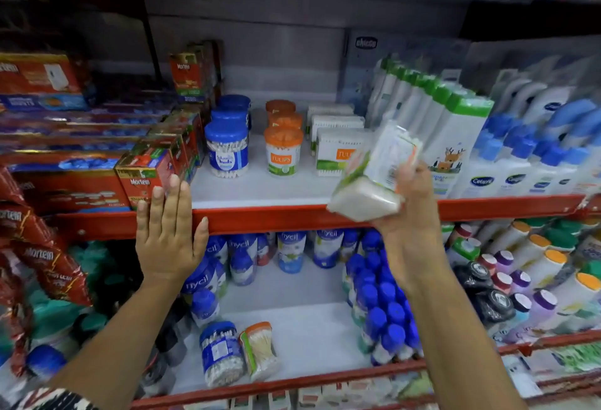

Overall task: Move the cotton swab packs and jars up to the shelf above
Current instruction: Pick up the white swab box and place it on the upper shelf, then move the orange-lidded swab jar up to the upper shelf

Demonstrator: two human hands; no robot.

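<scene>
Lower shelf (305,338): blue-lid swab jar (219,352) and orange-lid swab jar (260,351) lying on their sides near the front edge.
Left hand (167,234): open, fingers flat against the upper shelf's red front edge (276,216) — holds nothing.
Right hand (411,201): closed around a tilted cotton swab pack (374,169), at the upper shelf's front edge.
Upper shelf: blue-lid jars (227,149), orange-lid Tulips jars (282,149), Tulips swab packs (335,136) — standing in rows.

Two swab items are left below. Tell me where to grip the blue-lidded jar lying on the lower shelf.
Grip the blue-lidded jar around its round middle, from above and the front. It lies on its side, with the orange-capped pack against its right, so that flank is blocked.
</scene>
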